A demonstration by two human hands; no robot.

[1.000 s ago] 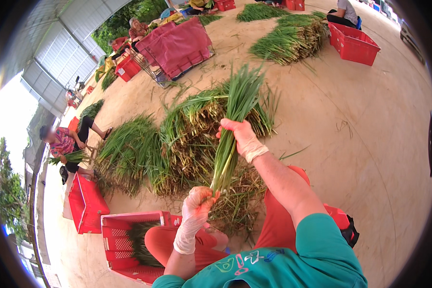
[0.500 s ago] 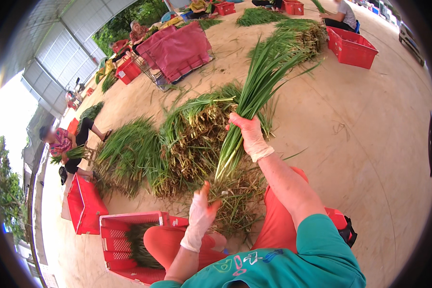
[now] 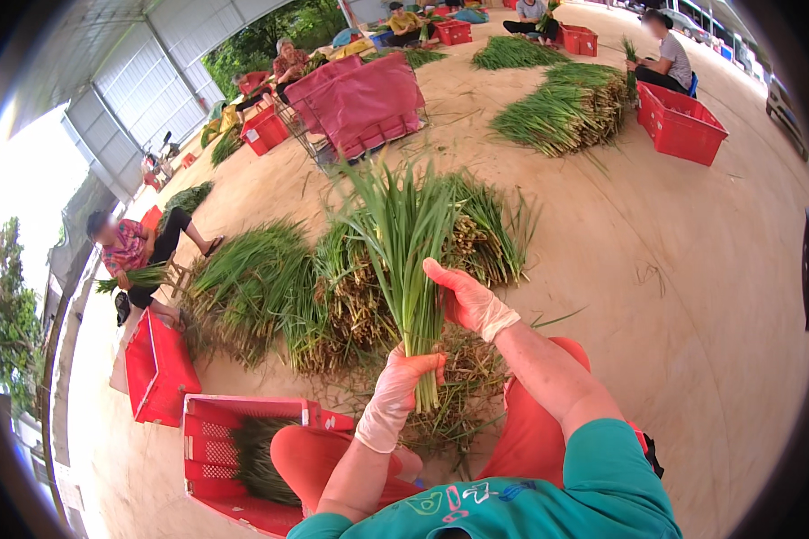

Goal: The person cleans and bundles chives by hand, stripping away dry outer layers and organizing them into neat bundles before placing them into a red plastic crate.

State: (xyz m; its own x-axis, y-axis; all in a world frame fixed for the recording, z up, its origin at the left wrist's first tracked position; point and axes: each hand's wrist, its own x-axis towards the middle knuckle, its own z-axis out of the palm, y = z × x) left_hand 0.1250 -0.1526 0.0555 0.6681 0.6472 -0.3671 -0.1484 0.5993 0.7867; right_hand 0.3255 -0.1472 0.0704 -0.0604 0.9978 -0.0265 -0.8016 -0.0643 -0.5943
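Note:
A bunch of Chinese chives [image 3: 411,278] stands upright in front of me, its green leaves fanned out above and its pale stalk ends below. Wrapped round the lower stalks is my left hand [image 3: 400,388], in a thin whitish glove with orange fingers. Against the right side of the bunch, higher up, is my gloved right hand [image 3: 469,301]; its thumb is raised and its fingers are stretched, partly hidden by the leaves. Just beyond the bunch lies a heap of untrimmed chives [image 3: 355,292] with brown, dry root ends.
At my left knee stands a red crate [image 3: 208,467] with chives inside; another red crate [image 3: 159,373] is beyond it. Loose trimmings [image 3: 463,395] cover the floor between my legs. Farther off are a cloth-draped cart [image 3: 360,103], more chive piles [image 3: 566,108] and seated people.
The bunch has moved left and turned more upright. My left hand has closed round its stalks, while my right hand has loosened from it. My view has shifted slightly.

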